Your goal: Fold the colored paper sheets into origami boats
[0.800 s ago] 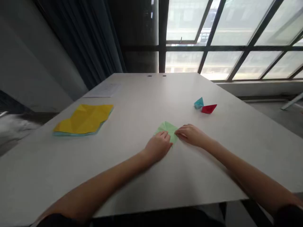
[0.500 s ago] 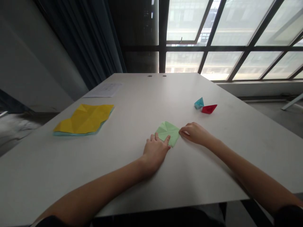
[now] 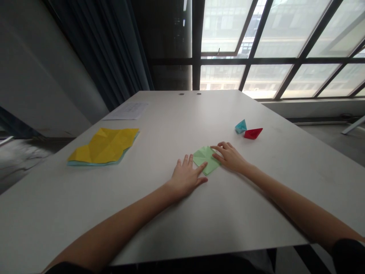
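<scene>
A folded, creased piece of light green paper [image 3: 205,156] lies flat on the white table, between my two hands. My left hand [image 3: 188,176] is at its lower left, fingers spread, with the index fingertip resting on the paper. From the right, my right hand [image 3: 229,156] reaches over the paper's right edge. Its thumb and index finger are apart and touch the paper's top right part, while the other fingers are curled loosely.
Creased yellow paper [image 3: 107,146] lies over light blue sheets at the left. A printed white sheet [image 3: 128,110] is behind it. At the right are a small folded blue paper piece [image 3: 241,126] and a red one [image 3: 253,133]. The white table [image 3: 171,236] ends close in front.
My right hand has gone from pinching the paper's right corner to lying over its edge with fingers apart. My left hand's fingers have spread, and the paper has shifted slightly right.
</scene>
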A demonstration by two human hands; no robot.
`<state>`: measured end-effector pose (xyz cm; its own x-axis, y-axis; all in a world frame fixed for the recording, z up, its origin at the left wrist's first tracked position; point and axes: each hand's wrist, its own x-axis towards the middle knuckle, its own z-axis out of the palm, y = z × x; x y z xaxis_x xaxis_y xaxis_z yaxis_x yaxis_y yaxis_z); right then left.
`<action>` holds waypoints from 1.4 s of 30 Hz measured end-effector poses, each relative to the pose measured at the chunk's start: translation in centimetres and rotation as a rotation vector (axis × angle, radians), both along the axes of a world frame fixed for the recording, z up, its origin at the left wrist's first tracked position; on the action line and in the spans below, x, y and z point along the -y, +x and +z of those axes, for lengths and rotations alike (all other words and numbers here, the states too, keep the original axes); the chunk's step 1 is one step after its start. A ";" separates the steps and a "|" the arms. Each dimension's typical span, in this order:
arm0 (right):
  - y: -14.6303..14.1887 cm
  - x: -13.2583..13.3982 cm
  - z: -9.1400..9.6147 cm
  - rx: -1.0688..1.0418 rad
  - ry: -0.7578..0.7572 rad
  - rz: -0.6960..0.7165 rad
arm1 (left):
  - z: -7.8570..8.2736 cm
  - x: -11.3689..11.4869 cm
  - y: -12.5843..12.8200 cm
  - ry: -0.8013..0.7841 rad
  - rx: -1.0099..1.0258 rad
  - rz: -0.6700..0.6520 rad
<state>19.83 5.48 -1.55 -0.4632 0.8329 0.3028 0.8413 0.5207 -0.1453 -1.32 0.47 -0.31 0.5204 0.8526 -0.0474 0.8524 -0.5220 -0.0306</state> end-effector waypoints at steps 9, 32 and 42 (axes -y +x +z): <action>-1.5 -3.0 -0.1 0.060 -0.138 -0.035 | -0.3 0.0 0.2 0.046 0.042 -0.101; -2.3 -0.3 0.5 -0.415 -0.381 0.120 | 0.4 0.4 0.7 0.074 0.072 -0.107; -2.4 0.8 -0.1 -0.359 -0.242 0.226 | 2.0 -2.0 -0.7 0.160 0.130 -0.064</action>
<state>17.45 4.65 -1.60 -0.5420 0.7901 0.2863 0.5858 0.5995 -0.5454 -1.98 2.47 1.70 0.5667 0.8088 0.1568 0.8197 -0.5727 -0.0088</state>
